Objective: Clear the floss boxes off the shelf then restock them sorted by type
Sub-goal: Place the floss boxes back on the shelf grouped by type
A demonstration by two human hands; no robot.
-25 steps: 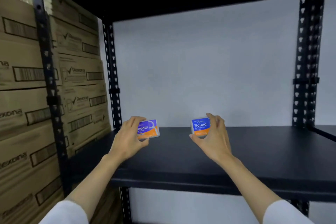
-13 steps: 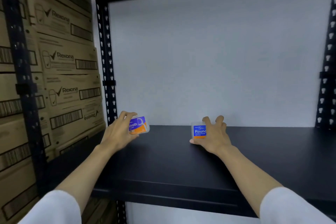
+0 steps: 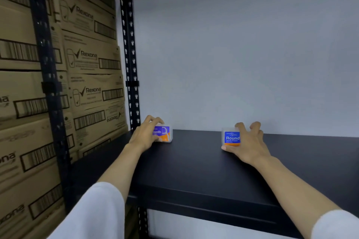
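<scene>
Two small clear floss boxes with blue and orange labels stand on the black shelf board [image 3: 194,165], near the back wall. My left hand [image 3: 144,135] grips the "Smooth" floss box [image 3: 165,134] at the back left corner, fingers curled over its top and left side. My right hand [image 3: 247,142] holds the "Round" floss box [image 3: 231,137] further right, thumb beneath its front corner and fingers spread over its top and right side. Both boxes sit upright with labels facing me.
Stacked brown Rexona cartons [image 3: 91,75] fill the space left of the rack. Black perforated uprights [image 3: 131,68] stand at the back left, and another upright [image 3: 45,75] is nearer me. A pale wall [image 3: 242,54] backs the shelf. A dark upper shelf overhangs.
Both hands have carried their boxes from the shelf's front deeper toward the back wall and lowered them onto the board. My view has moved closer and shifted left.
</scene>
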